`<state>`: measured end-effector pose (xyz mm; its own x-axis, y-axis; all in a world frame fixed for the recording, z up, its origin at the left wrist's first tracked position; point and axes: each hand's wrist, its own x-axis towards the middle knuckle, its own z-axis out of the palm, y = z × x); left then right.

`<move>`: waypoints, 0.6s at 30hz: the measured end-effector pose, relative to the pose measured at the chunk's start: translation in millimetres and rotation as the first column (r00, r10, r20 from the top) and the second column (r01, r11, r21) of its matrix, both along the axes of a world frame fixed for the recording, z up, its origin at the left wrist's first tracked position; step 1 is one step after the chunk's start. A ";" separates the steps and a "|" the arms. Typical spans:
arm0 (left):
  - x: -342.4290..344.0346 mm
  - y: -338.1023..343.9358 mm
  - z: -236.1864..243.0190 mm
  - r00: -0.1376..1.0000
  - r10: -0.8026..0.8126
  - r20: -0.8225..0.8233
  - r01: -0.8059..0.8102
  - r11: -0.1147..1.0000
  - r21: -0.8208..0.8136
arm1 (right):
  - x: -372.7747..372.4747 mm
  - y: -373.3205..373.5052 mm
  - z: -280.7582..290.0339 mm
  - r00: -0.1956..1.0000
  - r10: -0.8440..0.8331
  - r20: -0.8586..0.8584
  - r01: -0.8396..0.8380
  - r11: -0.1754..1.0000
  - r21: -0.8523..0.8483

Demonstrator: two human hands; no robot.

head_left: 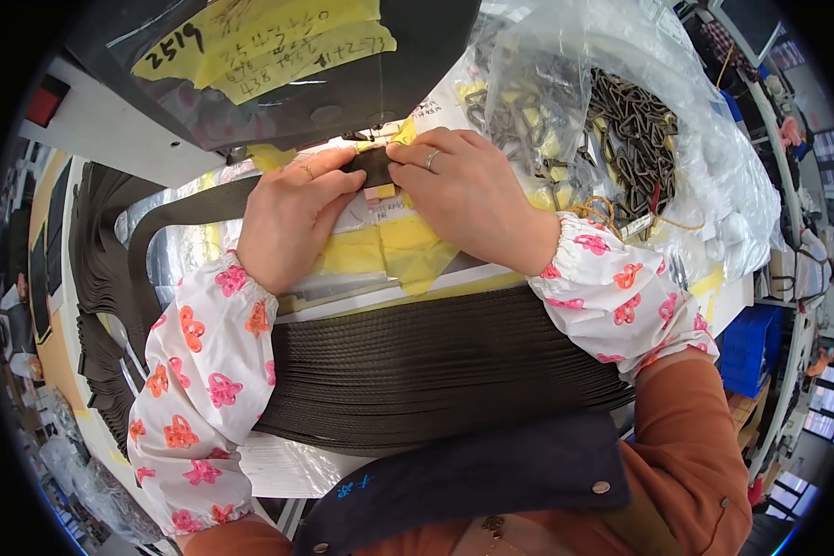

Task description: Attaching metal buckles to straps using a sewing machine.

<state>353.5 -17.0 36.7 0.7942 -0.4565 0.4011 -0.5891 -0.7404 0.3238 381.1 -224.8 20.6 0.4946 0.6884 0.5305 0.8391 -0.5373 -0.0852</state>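
Observation:
My left hand (301, 208) and my right hand (463, 190) grip an olive-black webbing strap (373, 165) from either side, fingertips pinched on it just below the presser foot (366, 136) of a dark sewing machine (306, 102) with yellow tape on its head. The strap trails left from under my left fingers and curves down into piled strips. Beneath my hands, yellow tape (412, 255) and small pink blocks cover the work surface. The needle and the exact folded end of the strap are too small to make out.
A thick stack of straps (417, 361) lies along the near edge, with more strips (102, 250) at left. At upper right, clear plastic bags hold metal rings and hooks (625, 130). A blue bin (746, 347) stands beyond the right edge of the white table.

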 end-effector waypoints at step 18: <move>0.3 3.6 -0.2 0.999 -0.021 -0.045 0.019 0.999 -0.035 | -1.4 0.2 1.8 1.000 0.005 -0.028 -0.005 1.000 0.006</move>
<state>353.8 -13.3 36.6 0.8027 -0.4587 0.3812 -0.5879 -0.7163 0.3759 379.7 -224.6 22.4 0.5055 0.6882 0.5204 0.8392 -0.5322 -0.1115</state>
